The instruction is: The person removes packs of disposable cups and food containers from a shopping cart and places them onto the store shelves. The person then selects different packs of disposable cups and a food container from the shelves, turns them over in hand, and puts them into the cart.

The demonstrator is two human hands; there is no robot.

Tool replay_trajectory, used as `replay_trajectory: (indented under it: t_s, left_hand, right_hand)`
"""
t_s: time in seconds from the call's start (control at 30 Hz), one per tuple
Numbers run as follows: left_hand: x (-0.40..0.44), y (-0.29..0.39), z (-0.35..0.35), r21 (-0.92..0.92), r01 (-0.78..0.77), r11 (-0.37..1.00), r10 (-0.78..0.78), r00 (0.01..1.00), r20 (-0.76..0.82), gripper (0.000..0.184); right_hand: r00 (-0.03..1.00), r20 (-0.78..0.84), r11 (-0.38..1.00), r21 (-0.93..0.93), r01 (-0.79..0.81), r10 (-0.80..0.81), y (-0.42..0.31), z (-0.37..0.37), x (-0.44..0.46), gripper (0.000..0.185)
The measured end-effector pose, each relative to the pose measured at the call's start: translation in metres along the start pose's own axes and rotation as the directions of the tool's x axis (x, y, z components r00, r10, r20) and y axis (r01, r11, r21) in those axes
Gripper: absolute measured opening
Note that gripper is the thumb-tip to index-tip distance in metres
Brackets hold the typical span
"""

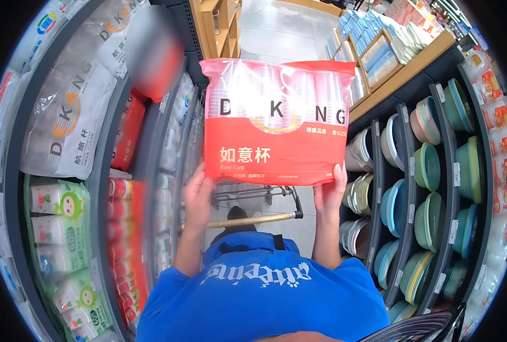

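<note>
Two shelving units flank one aisle: the left shelf (pixel 98 228) and the right shelf (pixel 444 137). The right one carries more than ten stacks of basins (pixel 430 222), green, blue, pink and white. Towards the left shelf's upper edge are two large DEKANG bags (pixel 65 119); nearer its lower edge sit two green packs (pixel 65 225), each with a cartoon face. One wooden display (pixel 404 65) stands beyond the right shelf's upper end. One shopping cart (pixel 253 219) shows below the one red-and-clear cup packet (pixel 273 125), which partly hides it. The packet is held up between the shelves, its printed front towards the camera, with at least four columns of cups visible. Both hands hold it: the left hand (pixel 196 191) at its lower-left corner, the right hand (pixel 330 191) at its lower-right corner, thumb against the front. Both forearms reach forward, well apart.
</note>
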State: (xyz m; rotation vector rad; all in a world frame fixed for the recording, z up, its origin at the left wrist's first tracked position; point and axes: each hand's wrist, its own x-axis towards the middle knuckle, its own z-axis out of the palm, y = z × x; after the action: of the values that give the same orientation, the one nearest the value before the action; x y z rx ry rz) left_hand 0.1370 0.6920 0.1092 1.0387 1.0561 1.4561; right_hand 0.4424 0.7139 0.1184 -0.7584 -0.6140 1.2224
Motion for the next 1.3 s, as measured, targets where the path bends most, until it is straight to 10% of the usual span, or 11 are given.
replay_trajectory:
  t_s: [0.9, 1.3]
  left_hand:
    - [0.001, 0.001, -0.025, -0.154, 0.119, 0.981, -0.100, 0.987, 0.127, 0.015]
    - [0.007, 0.012, -0.007, -0.078, 0.164, 0.983, -0.154, 0.980, 0.123, 0.079]
  right_hand:
    - [0.998, 0.005, 0.997, 0.037, -0.070, 0.070, 0.007, 0.003, 0.015, 0.054]
    - [0.997, 0.081, 0.982, -0.190, 0.014, 0.001, 0.003, 0.003, 0.010, 0.077]
